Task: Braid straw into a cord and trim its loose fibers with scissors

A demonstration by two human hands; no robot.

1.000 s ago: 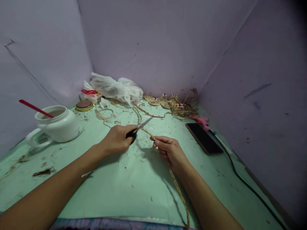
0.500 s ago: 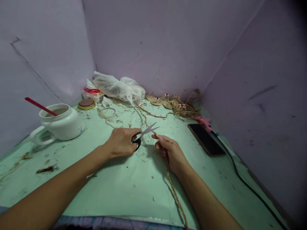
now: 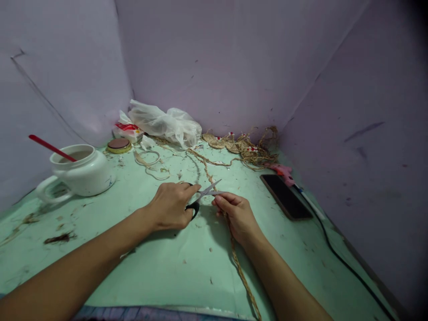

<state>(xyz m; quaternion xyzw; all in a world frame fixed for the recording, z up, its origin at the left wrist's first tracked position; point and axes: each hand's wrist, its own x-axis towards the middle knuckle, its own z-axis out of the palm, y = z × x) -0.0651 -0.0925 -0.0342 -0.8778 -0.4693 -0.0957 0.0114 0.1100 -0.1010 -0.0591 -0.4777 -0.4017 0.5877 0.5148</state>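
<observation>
In the middle of the head view, my left hand (image 3: 174, 205) is closed round the black handles of a pair of scissors (image 3: 204, 192). The blades are parted and point right, with the twine between or right beside them; which of the two I cannot tell. A braided twine (image 3: 241, 267) runs from the far side of the table toward me, through my right hand (image 3: 238, 215). That hand pinches it between thumb and fingers, close to the blade tips. One blade's tip meets the right fingers.
Left stands a white mug (image 3: 83, 174) with a red stick (image 3: 51, 148). A plastic bag (image 3: 167, 125), a round tin (image 3: 119, 145) and woven coasters (image 3: 234, 145) lie along the back. Right are a phone (image 3: 286, 196), a pink glue gun (image 3: 283, 173) and its black cord (image 3: 331, 243).
The scissor blades have spread wider and swung across the twine toward my right hand. My left hand has shifted slightly nearer to me. The right hand still grips the twine.
</observation>
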